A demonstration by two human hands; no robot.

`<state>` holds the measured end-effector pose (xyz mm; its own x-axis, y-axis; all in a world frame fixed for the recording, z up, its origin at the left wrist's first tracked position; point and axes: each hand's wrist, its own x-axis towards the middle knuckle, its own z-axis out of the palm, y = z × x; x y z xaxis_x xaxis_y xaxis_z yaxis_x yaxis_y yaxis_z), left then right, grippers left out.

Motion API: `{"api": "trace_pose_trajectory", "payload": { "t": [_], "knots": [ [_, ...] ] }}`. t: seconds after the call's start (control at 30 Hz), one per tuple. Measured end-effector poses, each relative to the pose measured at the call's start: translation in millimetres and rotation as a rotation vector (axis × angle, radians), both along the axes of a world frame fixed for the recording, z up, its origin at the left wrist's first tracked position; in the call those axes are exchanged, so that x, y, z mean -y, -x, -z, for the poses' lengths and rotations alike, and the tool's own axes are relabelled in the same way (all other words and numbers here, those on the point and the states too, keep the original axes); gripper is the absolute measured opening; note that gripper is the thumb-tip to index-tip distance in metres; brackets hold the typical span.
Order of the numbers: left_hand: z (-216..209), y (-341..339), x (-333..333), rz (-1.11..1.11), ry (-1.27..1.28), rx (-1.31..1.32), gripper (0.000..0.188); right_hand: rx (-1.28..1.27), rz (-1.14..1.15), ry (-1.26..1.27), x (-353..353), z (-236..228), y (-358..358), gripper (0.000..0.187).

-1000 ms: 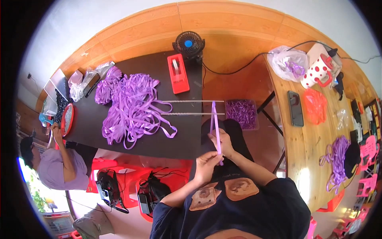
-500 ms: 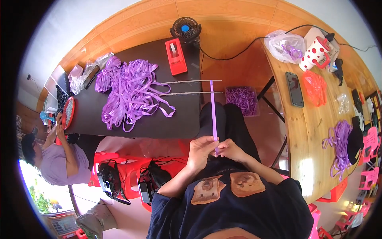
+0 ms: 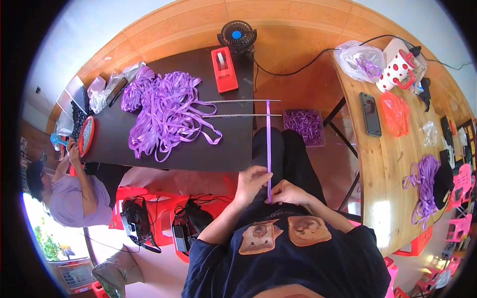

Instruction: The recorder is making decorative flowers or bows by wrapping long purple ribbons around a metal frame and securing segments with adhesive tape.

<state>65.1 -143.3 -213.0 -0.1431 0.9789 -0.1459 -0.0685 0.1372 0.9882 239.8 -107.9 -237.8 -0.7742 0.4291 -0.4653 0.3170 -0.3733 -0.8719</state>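
A purple ribbon (image 3: 269, 141) runs straight from two thin metal rods (image 3: 243, 115) back toward my body, looped at the rods' right ends. My left hand (image 3: 254, 181) pinches the ribbon partway along. Closer to my shirt, my right hand (image 3: 288, 192) is closed on the ribbon's near end. The rods stick out past the right edge of the dark table (image 3: 198, 155). On that table, by the rods' left ends, lies a big loose heap of purple ribbon (image 3: 166, 111).
A red tape dispenser (image 3: 224, 70) and small black fan (image 3: 237, 36) stand at the back. Below the rods is a bin of purple pieces (image 3: 304, 128). The wooden table (image 3: 392, 198) at right holds a phone (image 3: 370, 114) and dotted cup (image 3: 396, 70). Another person (image 3: 79, 196) works at far left.
My right hand has drawn slightly toward my body along the ribbon, and the gap between my hands is wider. The whole view has shifted slightly.
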Motion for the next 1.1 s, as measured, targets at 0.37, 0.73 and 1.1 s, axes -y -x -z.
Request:
{"api": "trace_pose_trajectory", "payload": {
  "t": [0.37,0.73,1.1],
  "knots": [
    [15,0,10,0.105,-0.046,-0.373,0.03,-0.031,0.014,0.032,-4,1,2,0.014],
    [32,-36,-51,-0.306,-0.213,0.056,0.021,0.04,-0.117,-0.311,-16,-6,-6,0.024],
    [2,-39,-118,-0.337,-0.122,0.207,0.02,-0.026,-0.204,-0.165,-29,6,-12,0.019]
  ]
}}
